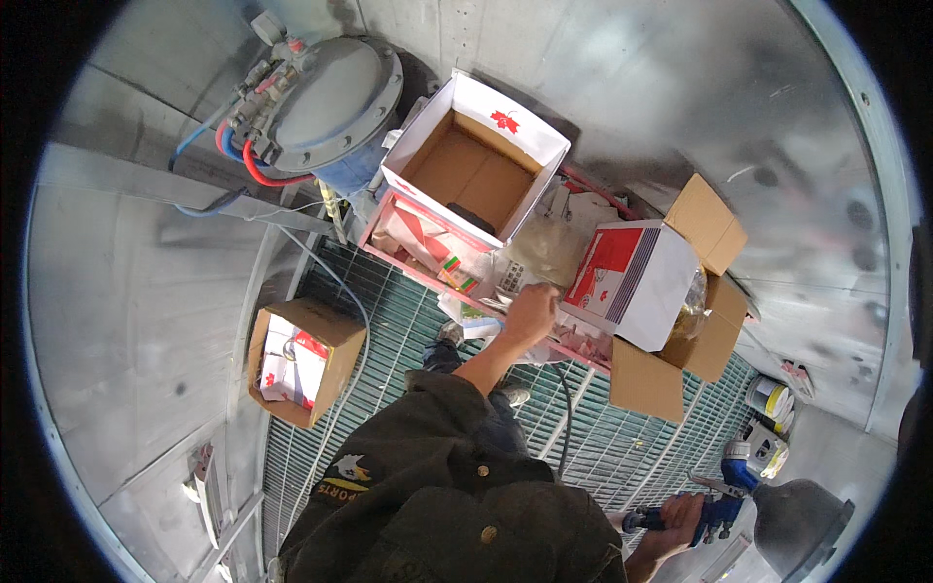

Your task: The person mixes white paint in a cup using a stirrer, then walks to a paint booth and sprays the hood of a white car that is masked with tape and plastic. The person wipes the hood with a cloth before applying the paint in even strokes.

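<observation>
From the left hand [531, 316], open white box [525, 136] blocking 11 o'clock, red-and-white carton [646, 282] close at 2, narrow gap between them cluttered with crumpled plastic [546, 248], brown flap [646, 381] jutting at 4, free grating [400, 309] at 9, then pale hose [350, 293], brown box [333, 325]

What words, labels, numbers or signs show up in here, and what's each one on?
I won't copy any wording, but marks stand here:
Open white box: a red leaf sign.
Red-and-white box: another red leaf; fine print too small.
Dark jacket: lettering beside a pale emblem.
Pale sheet near the left hand: dark print, too blurred.
Spray gun in the right hand: nothing readable.
</observation>
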{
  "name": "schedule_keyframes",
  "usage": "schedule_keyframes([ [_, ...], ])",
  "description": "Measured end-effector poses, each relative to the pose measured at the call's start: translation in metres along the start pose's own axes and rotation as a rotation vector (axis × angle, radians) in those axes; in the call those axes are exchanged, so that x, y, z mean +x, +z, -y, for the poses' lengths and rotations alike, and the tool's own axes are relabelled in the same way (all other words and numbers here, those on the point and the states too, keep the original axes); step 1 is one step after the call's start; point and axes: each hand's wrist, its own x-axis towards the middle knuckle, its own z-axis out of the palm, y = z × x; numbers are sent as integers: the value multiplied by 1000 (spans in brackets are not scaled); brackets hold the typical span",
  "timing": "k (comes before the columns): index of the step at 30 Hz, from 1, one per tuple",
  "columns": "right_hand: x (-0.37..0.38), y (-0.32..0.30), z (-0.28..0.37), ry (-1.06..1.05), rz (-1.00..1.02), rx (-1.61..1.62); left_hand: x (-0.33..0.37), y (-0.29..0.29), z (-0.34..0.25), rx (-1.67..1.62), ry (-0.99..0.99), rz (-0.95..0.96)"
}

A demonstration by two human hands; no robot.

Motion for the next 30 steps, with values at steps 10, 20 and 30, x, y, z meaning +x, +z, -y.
schedule_keyframes([
  [10,1,-26,-27,49,267,-48,6,-133,78,899,-298,180],
  [20,-12,-33,-38,-40,264,75,16,-128,84,909,-426,29],
  [30,-20,-28,-40,-73,413,84,26,-113,123,427,-449,-15],
])
